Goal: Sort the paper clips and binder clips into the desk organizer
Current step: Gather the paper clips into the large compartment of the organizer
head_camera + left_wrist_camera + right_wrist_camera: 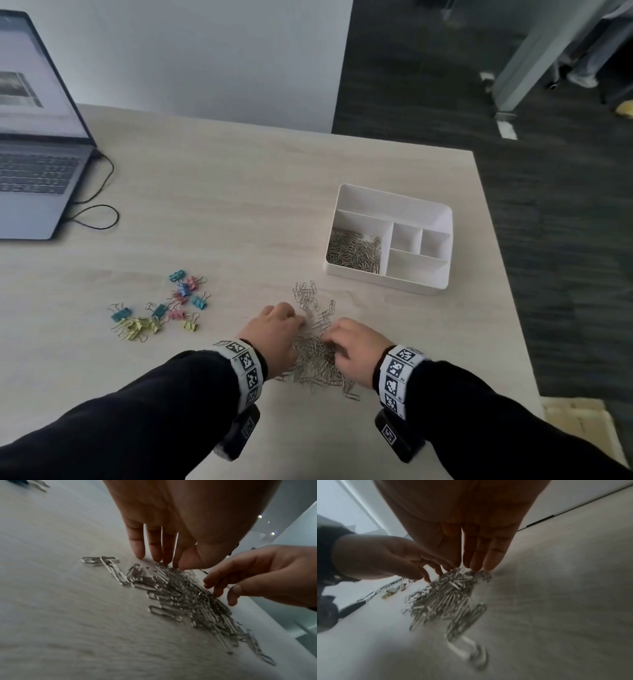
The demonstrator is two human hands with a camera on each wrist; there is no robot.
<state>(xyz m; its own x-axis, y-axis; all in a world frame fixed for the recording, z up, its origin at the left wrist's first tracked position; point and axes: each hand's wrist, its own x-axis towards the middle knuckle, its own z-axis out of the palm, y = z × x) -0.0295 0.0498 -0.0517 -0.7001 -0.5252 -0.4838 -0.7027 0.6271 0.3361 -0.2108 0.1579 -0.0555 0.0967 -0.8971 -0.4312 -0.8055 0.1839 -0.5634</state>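
Note:
A heap of silver paper clips (pixel 315 349) lies on the table near me. My left hand (pixel 281 323) and right hand (pixel 342 339) flank it, fingertips down on the clips. In the left wrist view the left hand (pixel 159 557) has straight fingers touching the heap (pixel 188 599), and the right hand (pixel 221 589) hovers over it with loosely bent fingers. In the right wrist view the right hand (pixel 472 562) has straight fingers resting on the heap (pixel 447 596). The white desk organizer (pixel 383 282) sits beyond to the right, with paper clips (pixel 354 253) in its left compartment. Coloured binder clips (pixel 161 310) lie to the left.
An open laptop (pixel 34 171) stands at the far left with a black cable (pixel 99 209) looping beside it. The table's right edge (pixel 496 274) runs just past the organizer, with dark carpet beyond. The organizer's other compartments hold nothing.

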